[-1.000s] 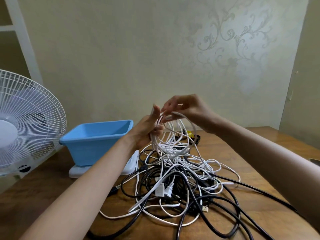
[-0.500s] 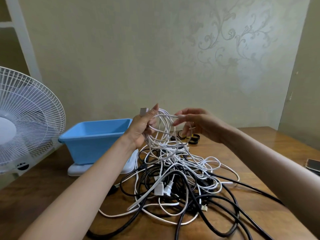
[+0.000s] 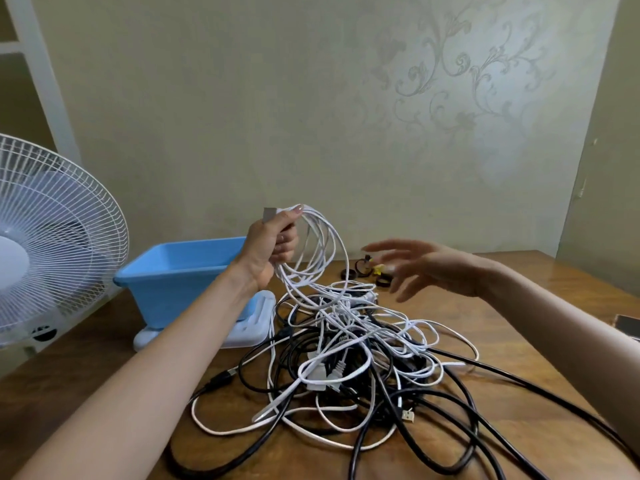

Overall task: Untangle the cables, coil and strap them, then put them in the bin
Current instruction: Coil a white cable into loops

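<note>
A tangle of white and black cables (image 3: 353, 362) lies in the middle of the wooden table. My left hand (image 3: 273, 245) is raised above it and grips several loops of a thin white cable (image 3: 320, 258), whose plug end sticks out above my fist. The loops hang down into the pile. My right hand (image 3: 420, 268) hovers to the right of the loops, fingers spread and holding nothing. The blue bin (image 3: 180, 275) stands at the left behind my left forearm. Small black straps (image 3: 363, 270) lie on the table behind the pile.
A white fan (image 3: 52, 244) stands at the left edge of the table. A white flat object (image 3: 252, 327) lies under the bin. A phone (image 3: 627, 325) lies at the right edge. Long black cables (image 3: 485, 420) trail toward the front right.
My right hand has let go of the white loops, opened and moved away to the right. My left hand has lifted the coil higher.
</note>
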{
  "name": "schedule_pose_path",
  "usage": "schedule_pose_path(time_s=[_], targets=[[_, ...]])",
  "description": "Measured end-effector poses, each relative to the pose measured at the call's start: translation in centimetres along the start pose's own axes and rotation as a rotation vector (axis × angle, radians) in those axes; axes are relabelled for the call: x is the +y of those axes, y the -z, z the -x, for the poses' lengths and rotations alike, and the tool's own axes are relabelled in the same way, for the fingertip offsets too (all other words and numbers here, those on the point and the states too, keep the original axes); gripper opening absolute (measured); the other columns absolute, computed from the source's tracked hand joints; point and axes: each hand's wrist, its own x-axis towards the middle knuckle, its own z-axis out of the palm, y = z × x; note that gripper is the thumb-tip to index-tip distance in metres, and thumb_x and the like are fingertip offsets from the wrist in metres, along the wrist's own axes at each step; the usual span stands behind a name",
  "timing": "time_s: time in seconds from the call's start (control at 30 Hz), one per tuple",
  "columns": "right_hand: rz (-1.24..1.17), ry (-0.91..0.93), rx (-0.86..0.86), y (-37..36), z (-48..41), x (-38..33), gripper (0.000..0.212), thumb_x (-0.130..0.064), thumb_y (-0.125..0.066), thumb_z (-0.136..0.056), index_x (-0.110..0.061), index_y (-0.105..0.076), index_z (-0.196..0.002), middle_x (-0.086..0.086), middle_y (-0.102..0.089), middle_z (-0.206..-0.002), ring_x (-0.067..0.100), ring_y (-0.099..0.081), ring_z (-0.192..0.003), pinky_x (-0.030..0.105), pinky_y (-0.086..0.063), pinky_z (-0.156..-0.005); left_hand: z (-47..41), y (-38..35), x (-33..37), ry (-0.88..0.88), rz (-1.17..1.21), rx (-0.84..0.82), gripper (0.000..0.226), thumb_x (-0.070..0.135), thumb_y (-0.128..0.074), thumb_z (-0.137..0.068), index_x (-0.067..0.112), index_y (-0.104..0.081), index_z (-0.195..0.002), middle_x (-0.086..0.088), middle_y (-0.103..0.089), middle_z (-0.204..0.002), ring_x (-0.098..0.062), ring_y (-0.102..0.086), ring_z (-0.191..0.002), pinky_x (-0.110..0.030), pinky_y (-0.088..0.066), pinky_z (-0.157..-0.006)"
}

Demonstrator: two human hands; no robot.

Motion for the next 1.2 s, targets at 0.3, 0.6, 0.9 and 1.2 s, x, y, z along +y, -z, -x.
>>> schedule_pose_path(time_s=[0.3,0.6,0.9,1.2], targets=[[0.540,0.081,-0.276,-4.9,-1.5,0.8,0.020,-0.014,-0.069,-0.086,-0.016,-0.068,-0.105,-0.007,-0.060,-0.072,0.000,-0.050,-0.059,0.018,-0.038,-0.055,-0.6,-1.8,1.9,-0.181,0.069,0.175,0.033,0.012,-0.057,-0.091,0.020,-0.040,-0.064,0.013,-0.030,-0.041,-0.001,-0.022,-0.034,-0.013,-0.017,-0.034],[-0.097,-0.223,0.428,4.2,-0.1,0.7,0.014,-0.003,-0.051,-0.094,0.002,-0.064,-0.094,0.000,-0.040,-0.038,0.005,-0.030,-0.027,0.015,-0.025,-0.028,-0.4,0.7,3.6,-0.274,0.068,0.283,0.040,0.018,-0.057,-0.094,0.022,-0.034,-0.061,0.013,-0.028,-0.041,-0.002,-0.019,-0.035,-0.013,-0.015,-0.034],[-1.142,-0.117,0.772,8.4,1.3,2.1,0.007,0.006,-0.051,-0.092,0.006,-0.057,-0.088,0.018,-0.066,-0.057,0.026,-0.067,-0.046,0.038,-0.053,-0.040,-0.1,2.4,2.3,-0.216,-0.058,0.377,0.038,0.016,-0.058,-0.092,0.021,-0.039,-0.060,0.012,-0.031,-0.039,-0.002,-0.023,-0.034,-0.013,-0.018,-0.035],[-0.198,0.027,0.577,7.9,2.2,-1.3,0.008,0.004,-0.066,-0.078,0.000,-0.066,-0.071,0.002,-0.071,-0.066,0.008,-0.051,-0.048,0.010,-0.040,-0.038,-0.9,3.4,3.4,-0.262,-0.030,0.489,0.043,0.014,-0.057,-0.093,0.020,-0.033,-0.058,0.014,-0.028,-0.037,-0.002,-0.021,-0.032,-0.012,-0.016,-0.036]])
